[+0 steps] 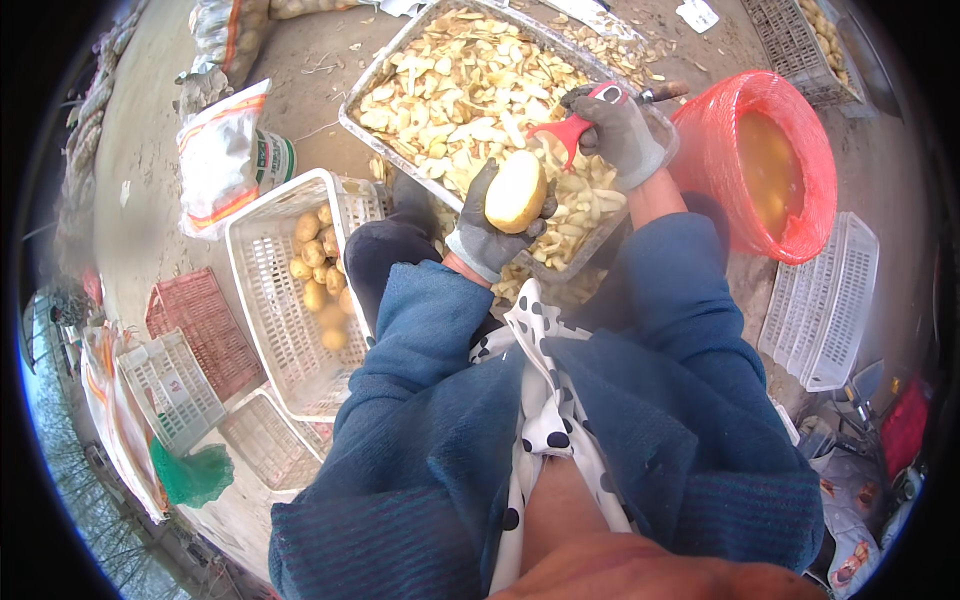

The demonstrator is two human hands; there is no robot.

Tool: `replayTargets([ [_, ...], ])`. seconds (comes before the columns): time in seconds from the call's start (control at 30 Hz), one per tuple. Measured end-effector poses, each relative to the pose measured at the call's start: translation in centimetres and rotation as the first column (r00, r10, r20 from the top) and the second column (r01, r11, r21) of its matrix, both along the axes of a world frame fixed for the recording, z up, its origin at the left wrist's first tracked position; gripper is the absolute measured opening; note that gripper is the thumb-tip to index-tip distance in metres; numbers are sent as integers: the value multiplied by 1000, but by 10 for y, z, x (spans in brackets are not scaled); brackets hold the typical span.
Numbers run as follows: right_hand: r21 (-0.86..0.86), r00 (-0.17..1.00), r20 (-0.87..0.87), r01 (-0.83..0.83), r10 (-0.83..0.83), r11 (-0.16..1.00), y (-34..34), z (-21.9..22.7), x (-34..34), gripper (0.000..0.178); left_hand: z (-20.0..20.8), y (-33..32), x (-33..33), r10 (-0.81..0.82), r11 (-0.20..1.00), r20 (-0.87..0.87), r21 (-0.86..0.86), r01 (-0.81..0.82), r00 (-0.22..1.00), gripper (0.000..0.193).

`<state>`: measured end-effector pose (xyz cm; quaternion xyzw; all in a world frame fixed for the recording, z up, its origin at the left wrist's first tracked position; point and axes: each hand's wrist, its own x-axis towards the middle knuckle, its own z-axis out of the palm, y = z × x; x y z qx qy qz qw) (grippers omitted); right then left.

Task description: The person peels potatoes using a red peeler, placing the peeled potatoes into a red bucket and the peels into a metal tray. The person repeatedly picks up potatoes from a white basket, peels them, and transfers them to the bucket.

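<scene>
My left hand (487, 232), in a dark grey work glove, is closed round a peeled yellow potato (516, 193) above the near edge of a crate. In my gloved right hand (622, 130) is a red peeler (566, 134), its head pointing left toward the potato but apart from it. Under both hands the pale rectangular crate (388, 150) is heaped with potato peelings (455, 85). To the left, a white slatted basket (270, 290) holds several unpeeled potatoes (315, 262).
A red plastic-lined bucket (705, 140) of murky water stands at my right, beside stacked white crates (825, 300). White sacks (225, 160), a red-brown basket (205, 325) and a green net (195, 472) lie at left. A grey crate of potatoes (795, 50) is far right.
</scene>
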<state>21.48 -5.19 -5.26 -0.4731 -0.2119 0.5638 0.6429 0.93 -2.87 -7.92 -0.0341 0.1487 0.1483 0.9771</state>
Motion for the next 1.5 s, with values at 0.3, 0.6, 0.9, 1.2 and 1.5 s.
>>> replayTargets([
  [0.3,7,831,554,-71,55,997,4,-20,9,21,-25,18,5,279,842,-245,527,-114,929,45],
  [0.6,133,995,-13,-95,97,987,2,7,-32,15,-3,16,2,189,981,-117,63,-182,975,50],
  [0.9,87,998,53,-37,32,996,6,6,1,20,3,18,8,171,970,-262,212,-117,950,43],
  [1.2,-264,893,429,265,-133,927,17,-7,-4,17,33,13,-7,55,946,44,318,-66,998,39],
  [1.5,142,992,-59,-103,112,984,-7,8,-37,21,5,21,15,246,969,-321,87,-230,915,34],
])
